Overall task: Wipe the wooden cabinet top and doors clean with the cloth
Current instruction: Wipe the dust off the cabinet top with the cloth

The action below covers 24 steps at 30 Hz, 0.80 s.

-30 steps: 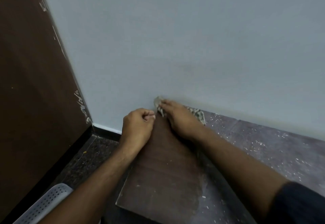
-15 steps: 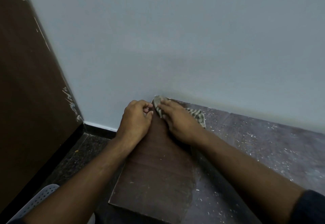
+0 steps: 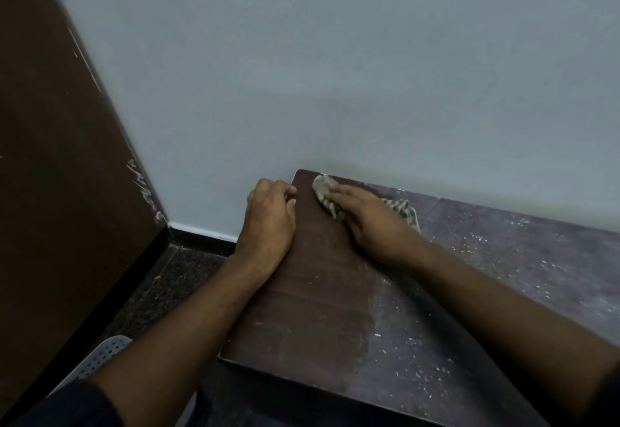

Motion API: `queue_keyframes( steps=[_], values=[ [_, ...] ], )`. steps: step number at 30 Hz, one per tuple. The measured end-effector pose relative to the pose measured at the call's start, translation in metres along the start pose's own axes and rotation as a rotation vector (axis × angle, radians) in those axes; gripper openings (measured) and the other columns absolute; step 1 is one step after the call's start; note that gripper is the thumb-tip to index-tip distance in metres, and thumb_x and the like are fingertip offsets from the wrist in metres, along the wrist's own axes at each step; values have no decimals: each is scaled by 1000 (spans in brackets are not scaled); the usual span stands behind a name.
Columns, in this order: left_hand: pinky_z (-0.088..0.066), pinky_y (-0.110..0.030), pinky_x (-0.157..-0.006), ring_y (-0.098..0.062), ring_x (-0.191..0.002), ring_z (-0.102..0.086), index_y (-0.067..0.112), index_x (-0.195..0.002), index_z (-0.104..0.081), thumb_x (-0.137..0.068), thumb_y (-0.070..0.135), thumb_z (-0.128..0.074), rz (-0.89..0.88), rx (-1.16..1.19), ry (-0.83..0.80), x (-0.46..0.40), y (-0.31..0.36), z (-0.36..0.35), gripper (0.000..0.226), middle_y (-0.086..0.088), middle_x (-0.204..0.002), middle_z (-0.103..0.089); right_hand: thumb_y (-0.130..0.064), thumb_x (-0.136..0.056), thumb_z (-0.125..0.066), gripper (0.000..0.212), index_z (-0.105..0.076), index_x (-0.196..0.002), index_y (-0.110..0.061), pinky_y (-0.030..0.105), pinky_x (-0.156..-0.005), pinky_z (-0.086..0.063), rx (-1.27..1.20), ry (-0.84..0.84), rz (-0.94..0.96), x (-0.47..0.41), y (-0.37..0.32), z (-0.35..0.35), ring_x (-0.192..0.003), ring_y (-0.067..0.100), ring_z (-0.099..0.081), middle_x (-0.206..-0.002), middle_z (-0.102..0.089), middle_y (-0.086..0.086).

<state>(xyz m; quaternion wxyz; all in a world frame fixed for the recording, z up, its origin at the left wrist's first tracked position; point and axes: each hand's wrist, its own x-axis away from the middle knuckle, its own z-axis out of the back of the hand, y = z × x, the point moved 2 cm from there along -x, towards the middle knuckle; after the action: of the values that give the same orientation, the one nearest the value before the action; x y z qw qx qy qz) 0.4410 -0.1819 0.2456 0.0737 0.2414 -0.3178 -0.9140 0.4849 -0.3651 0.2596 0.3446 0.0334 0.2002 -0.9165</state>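
The wooden cabinet top (image 3: 312, 309) runs along the grey wall; its left strip is dark and wiped, while the right part is dusty with white specks. My right hand (image 3: 365, 222) presses a striped grey cloth (image 3: 323, 191) flat onto the top near the back left corner, against the wall. The cloth's other end (image 3: 404, 211) sticks out behind my wrist. My left hand (image 3: 270, 218) is curled into a loose fist over the cabinet's left edge, beside the cloth but apart from it. The cabinet doors are out of sight.
A dark brown panel (image 3: 57, 165) stands at the left, its edge chipped white. Dark speckled floor (image 3: 167, 282) lies between it and the cabinet. A white perforated plastic object (image 3: 100, 358) shows low at the left. The wall (image 3: 335, 74) bounds the far side.
My right hand has drawn the cloth a little to the right, away from the left hand, uncovering the back left corner. The left hand stays on the edge.
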Motion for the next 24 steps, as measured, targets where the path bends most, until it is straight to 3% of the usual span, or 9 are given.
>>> queue_keyframes(
  steps=[4, 10, 12, 17, 22, 24],
  values=[
    [-36, -15, -78, -14, -94, -60, 14, -112, -66, -95, 17, -59, 30, 26, 14, 3, 4, 6, 19, -2, -110, -55, -8, -100, -43, 47, -42, -147, -10, 35, -121, -23, -3, 38, -157, -21, 8, -1, -144, 27, -31, -157, -36, 10],
    [-43, -21, -82, -15, -94, -57, 20, -103, -70, -92, 17, -60, -71, -8, -33, 6, 11, 10, 15, 4, -98, -57, -13, -101, -47, 47, -44, -148, -17, 30, -121, -21, -73, -56, 74, 26, -21, -6, -146, 18, -28, -158, -36, 0],
    [-46, -22, -83, -11, -92, -55, 21, -105, -69, -92, 19, -60, -78, -18, -73, 7, 17, 12, 16, 6, -96, -54, -13, -101, -45, 47, -42, -149, -17, 34, -122, -22, -37, -41, 19, 17, -3, 0, -147, 20, -28, -159, -33, 1],
    [-41, -19, -80, -9, -90, -53, 22, -107, -67, -94, 18, -57, -39, -11, -38, 7, 19, 24, 17, 5, -99, -54, -7, -100, -45, 47, -43, -147, -8, 28, -120, -18, -20, 10, -158, -14, 12, 10, -146, 26, -30, -158, -34, 10],
    [-43, -21, -79, -10, -86, -54, 23, -106, -67, -93, 17, -57, -48, -17, -63, 7, 16, 29, 18, 7, -95, -56, -14, -101, -46, 44, -47, -145, -16, 36, -121, -25, -65, -44, 86, 18, -26, -7, -146, 21, -31, -156, -39, 4],
    [-47, -24, -81, -10, -88, -54, 24, -106, -67, -93, 18, -58, -71, -19, -109, 8, 17, 25, 17, 6, -94, -56, -11, -99, -48, 44, -50, -143, -14, 36, -120, -27, -43, -15, 59, 8, -13, -3, -143, 23, -35, -155, -41, 6]
  ],
)
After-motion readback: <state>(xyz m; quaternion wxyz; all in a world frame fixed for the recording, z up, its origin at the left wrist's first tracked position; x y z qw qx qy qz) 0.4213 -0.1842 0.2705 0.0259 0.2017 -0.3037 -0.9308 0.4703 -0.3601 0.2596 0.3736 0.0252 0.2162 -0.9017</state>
